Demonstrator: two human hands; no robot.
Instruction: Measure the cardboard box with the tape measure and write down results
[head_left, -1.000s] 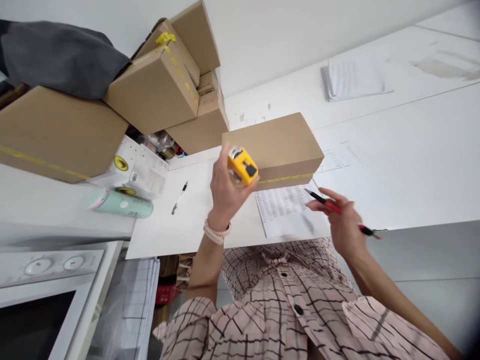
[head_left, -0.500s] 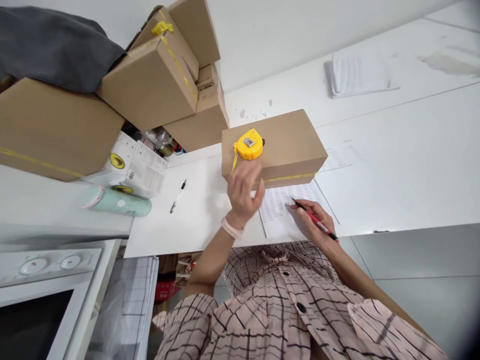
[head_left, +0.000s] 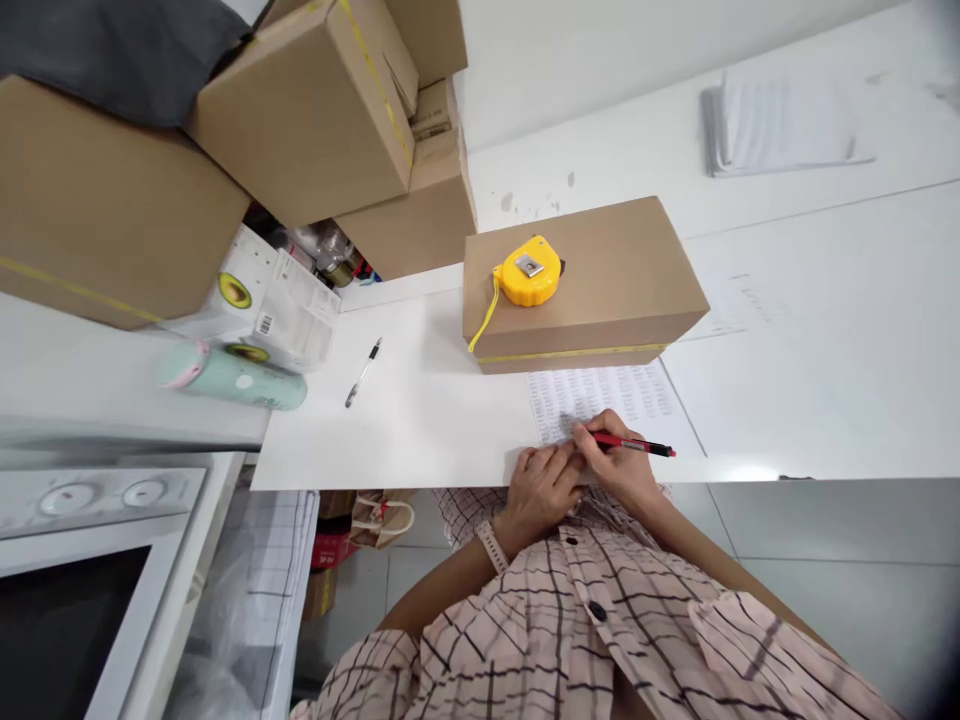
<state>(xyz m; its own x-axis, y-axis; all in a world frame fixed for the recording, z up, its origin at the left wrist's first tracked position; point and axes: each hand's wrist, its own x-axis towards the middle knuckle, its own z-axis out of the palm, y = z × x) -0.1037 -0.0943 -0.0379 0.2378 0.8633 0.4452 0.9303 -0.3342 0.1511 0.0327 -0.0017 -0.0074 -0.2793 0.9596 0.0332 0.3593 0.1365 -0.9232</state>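
Observation:
My right hand (head_left: 616, 462) is closed around a red pen (head_left: 637, 443), its tip end hidden by the fingers over a printed sheet (head_left: 556, 405). Rows of small text cover that sheet. Flat at the table's front edge, my left hand (head_left: 544, 487) presses the lower part of the paper, fingers stretched toward my right hand. Behind both hands a closed cardboard box (head_left: 600, 270) lies over the sheet's upper part. On top of the box rests a yellow tape measure (head_left: 531, 272), its strap hanging over the front edge.
A clear pen with a black grip (head_left: 363, 373) lies left on the white table (head_left: 420, 430). Further left are a mint green bottle (head_left: 240, 377), a carton with avocado pictures (head_left: 262, 300) and stacked cardboard boxes (head_left: 307, 120). A paper stack (head_left: 787, 125) sits at the back right.
My left hand has come down from beside the box onto the paper near the table edge. My right hand and the red pen have shifted, the pen now lying flatter. The view has moved slightly.

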